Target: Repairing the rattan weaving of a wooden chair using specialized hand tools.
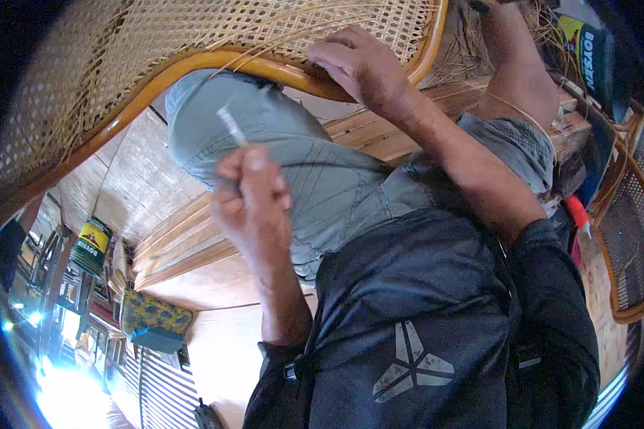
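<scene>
A cane-woven panel (143,64) with a curved, varnished wooden rim (272,63) lies across my knee at the top of the view. Loose cane strands trail over its weave. At the rim, my right hand (368,68) rests on the webbing with fingers curled and pressed together; what they pinch is hidden. My left hand (254,193) is raised over my thigh, apart from the panel. It is closed around a thin, pale, stick-like tool (231,125), whose tip points up toward the rim. Motion blur hides the tool's exact kind.
I sit on a slatted wooden bench (386,118). A green and yellow can (91,247) stands at left, another can (597,68) at upper right. A red-handled tool (578,211) and a second cane panel (626,229) are at right. One cane strand loops by my leg.
</scene>
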`<state>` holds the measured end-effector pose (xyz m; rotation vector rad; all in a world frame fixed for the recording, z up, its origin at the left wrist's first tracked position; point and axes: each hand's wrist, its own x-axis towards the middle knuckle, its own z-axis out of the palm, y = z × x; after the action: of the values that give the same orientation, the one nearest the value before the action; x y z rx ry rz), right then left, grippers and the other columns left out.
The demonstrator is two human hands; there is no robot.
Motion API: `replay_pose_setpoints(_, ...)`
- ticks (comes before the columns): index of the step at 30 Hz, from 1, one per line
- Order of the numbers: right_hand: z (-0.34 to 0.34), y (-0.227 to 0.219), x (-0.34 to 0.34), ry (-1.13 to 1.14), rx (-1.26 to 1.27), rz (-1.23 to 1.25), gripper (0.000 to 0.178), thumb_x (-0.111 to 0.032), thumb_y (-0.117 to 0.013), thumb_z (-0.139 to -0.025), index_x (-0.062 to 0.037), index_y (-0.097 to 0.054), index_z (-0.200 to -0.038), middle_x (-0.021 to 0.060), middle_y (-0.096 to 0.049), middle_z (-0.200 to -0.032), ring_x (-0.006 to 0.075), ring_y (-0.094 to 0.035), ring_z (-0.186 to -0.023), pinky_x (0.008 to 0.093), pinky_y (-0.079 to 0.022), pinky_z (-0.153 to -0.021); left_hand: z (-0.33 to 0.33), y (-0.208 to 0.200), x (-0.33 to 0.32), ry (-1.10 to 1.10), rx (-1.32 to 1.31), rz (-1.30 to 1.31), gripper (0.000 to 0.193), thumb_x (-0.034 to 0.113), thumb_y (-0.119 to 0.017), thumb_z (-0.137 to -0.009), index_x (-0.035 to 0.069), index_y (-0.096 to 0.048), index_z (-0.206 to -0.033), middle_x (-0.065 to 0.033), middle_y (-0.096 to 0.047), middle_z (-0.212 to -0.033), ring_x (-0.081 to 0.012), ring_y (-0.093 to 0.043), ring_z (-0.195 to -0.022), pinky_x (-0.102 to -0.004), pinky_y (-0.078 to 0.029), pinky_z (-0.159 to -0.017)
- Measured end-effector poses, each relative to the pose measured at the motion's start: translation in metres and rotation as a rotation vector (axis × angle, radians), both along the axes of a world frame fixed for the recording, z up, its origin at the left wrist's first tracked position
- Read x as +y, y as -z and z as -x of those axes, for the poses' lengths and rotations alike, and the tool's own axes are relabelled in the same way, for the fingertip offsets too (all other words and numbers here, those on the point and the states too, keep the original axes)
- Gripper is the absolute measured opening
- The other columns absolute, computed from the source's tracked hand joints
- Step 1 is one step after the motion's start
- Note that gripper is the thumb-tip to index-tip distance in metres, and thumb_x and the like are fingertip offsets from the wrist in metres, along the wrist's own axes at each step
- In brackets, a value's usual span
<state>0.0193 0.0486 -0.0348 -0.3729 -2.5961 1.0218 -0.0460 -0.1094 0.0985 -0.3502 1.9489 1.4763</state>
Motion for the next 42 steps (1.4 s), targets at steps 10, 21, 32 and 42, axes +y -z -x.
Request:
replay_pose_setpoints(10,-0.002,0.0,0.002,-0.125,-0.098,-0.09,0.026,-0.013,-0.057,-0.074,-0.0131,-0.056,-0.1,0.0083,-0.056,-0.095,0.0277,-0.054,-0.092,0.0357,-0.049,-0.075,0.046,0.022,-0.051,-0.27,0.282,-0.212,0.02,0.022,-0.056,-0.086,0.002,-0.052,-0.085,-0.0002,-0.04,-0.055,-0.0049,-0.033,-0.042,-0.017,-0.028,-0.036)
replay_pose_setpoints(21,0.016,-0.046,-0.013,-0.233,-0.501,-0.296,0.027,-0.01,-0.053,-0.073,-0.0084,-0.058,-0.1,0.0095,-0.052,-0.1,0.0279,-0.054,-0.097,0.0354,-0.05,-0.077,0.054,0.037,-0.061,-0.304,0.233,-0.39,0.021,0.025,-0.057,-0.085,0.005,-0.053,-0.086,-0.0002,-0.042,-0.055,-0.006,-0.034,-0.038,-0.0182,-0.028,-0.033)
replay_pose_setpoints(32,0.037,-0.051,0.038,0.045,-0.777,0.437,0.015,-0.016,-0.056,-0.085,-0.0045,-0.061,-0.094,0.0062,-0.057,-0.069,0.0124,-0.053,-0.066,0.0284,-0.047,-0.066,0.06,0.042,-0.065,-0.314,0.148,-0.478,0.021,0.027,-0.056,-0.086,0.006,-0.051,-0.086,0.0009,-0.041,-0.055,-0.0061,-0.034,-0.038,-0.0199,-0.028,-0.034)
replay_pose_setpoints(42,0.044,-0.022,0.037,-0.14,-0.733,0.187,0.015,-0.007,-0.059,-0.076,-0.002,-0.061,-0.091,0.0125,-0.063,-0.082,0.0214,-0.06,-0.075,0.0352,-0.046,-0.065,0.066,0.042,-0.061,-0.219,0.157,-0.466,0.024,0.029,-0.052,-0.089,0.005,-0.049,-0.091,0.0019,-0.043,-0.06,-0.0049,-0.034,-0.04,-0.0188,-0.027,-0.033)
